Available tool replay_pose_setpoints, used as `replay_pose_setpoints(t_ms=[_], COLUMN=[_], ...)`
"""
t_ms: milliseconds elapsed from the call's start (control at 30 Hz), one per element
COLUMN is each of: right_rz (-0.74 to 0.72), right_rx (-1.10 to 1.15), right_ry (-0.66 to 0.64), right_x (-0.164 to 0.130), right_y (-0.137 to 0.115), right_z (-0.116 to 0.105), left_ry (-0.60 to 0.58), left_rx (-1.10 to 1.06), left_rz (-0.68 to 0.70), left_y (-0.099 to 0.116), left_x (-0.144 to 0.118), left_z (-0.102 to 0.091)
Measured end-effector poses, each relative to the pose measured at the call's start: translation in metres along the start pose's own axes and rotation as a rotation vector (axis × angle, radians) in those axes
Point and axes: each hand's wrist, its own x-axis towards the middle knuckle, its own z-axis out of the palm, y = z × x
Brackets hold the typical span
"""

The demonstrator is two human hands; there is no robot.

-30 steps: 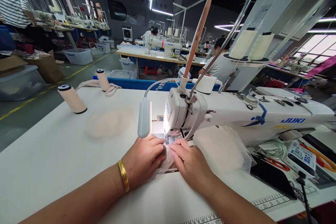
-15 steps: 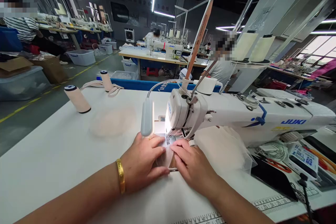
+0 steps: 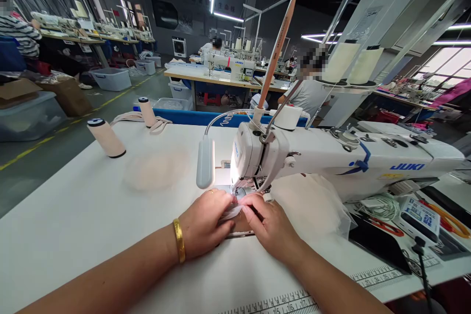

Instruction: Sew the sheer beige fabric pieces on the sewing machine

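A white JUKI sewing machine (image 3: 253, 149) stands on the white table, its lit needle area just beyond my fingertips. My left hand (image 3: 208, 218), with a gold bangle (image 3: 179, 240) on the wrist, has its fingers curled on a piece of thin, sheer pale fabric (image 3: 232, 213) close to the presser foot. From the other side my right hand (image 3: 272, 223) pinches the same fabric between thumb and fingers. Fingers hide part of the cloth. A brownish plate area (image 3: 241, 225) shows below it, between the hands.
Two peach thread cones (image 3: 106, 138) are at the table's left, one tilted. Sheer pale fabric (image 3: 312, 206) lies right of the needle. A grey lamp (image 3: 205, 163) hangs left of the machine head. A black phone-like slab (image 3: 380, 248) and cables lie at right; co-workers sit beyond.
My left fingers, spread flat before, have curled in and gathered the fabric. The fabric is now bunched between both hands, and more of the brownish plate shows. The camera has shifted slightly.
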Motion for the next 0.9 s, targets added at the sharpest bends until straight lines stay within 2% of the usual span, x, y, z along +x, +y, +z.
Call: replay_pose_setpoints(t_ms=[100, 233, 433, 667, 900], right_rz=[-0.005, -0.097, -0.179, -0.192, -0.18], right_rx=[-0.013, -0.129, -0.276, -0.289, -0.293], right_ry=[-0.004, -0.124, -0.231, -0.221, -0.208], right_x=[0.0, -0.004, -0.007, -0.006, -0.003], right_y=[0.001, 0.001, -0.003, -0.005, -0.001], right_z=[-0.001, -0.004, -0.013, -0.013, -0.008], left_ry=[0.015, 0.064, 0.034, 0.024, 0.048], left_rx=[0.049, 0.137, 0.08, 0.126, 0.174], left_rz=[0.052, 0.132, 0.249, 0.24, 0.225], left_y=[-0.003, -0.001, 0.005, 0.003, 0.0], left_x=[-0.002, -0.003, -0.007, -0.009, -0.004], left_z=[-0.001, -0.006, -0.007, -0.003, -0.007])
